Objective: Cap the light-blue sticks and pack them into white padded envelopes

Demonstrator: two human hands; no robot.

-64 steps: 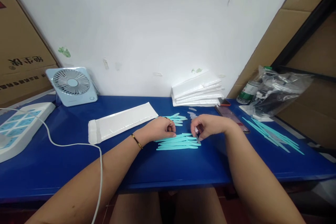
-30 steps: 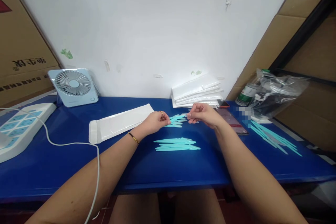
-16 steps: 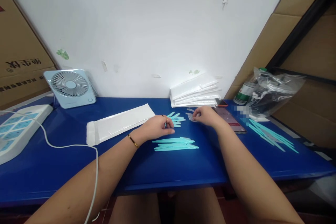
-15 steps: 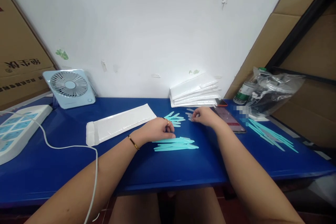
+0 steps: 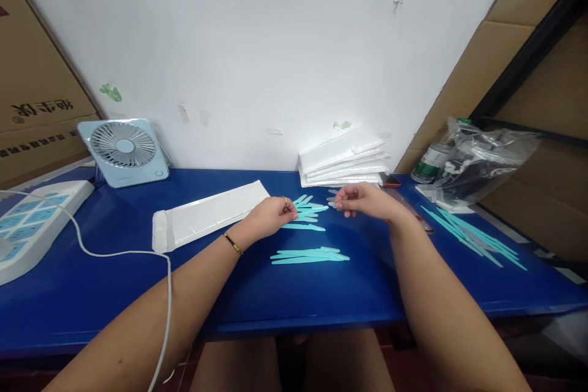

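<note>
My left hand (image 5: 272, 215) is closed in a pinch around the handle end of a turquoise eyebrow razor (image 5: 313, 209). That razor lies over a fanned bunch of similar razors (image 5: 309, 218), partly hidden by my fingers. To the right, my right hand (image 5: 356, 201) has its fingertips pinched at a small clear plastic cap (image 5: 331, 204); more clear pieces lie just behind. Closer to me, a small front pile of turquoise razors (image 5: 310, 255) lies flat on the blue table (image 5: 321, 300), apart from both hands.
Left of my hands lies a white padded mailer (image 5: 211, 214). Behind are stacked white mailers (image 5: 342, 159). A phone (image 5: 420, 217) is partly under my right arm; more razors (image 5: 475, 236) lie right. A fan (image 5: 124, 150), power strip (image 5: 41, 220), cable (image 5: 169, 300), bottle (image 5: 432, 162) and plastic bag (image 5: 491, 159) surround the workspace.
My left hand has moved away from me, from the front pile to the fanned bunch, bringing a razor along. The front pile is smaller. My right hand stays near the clear caps.
</note>
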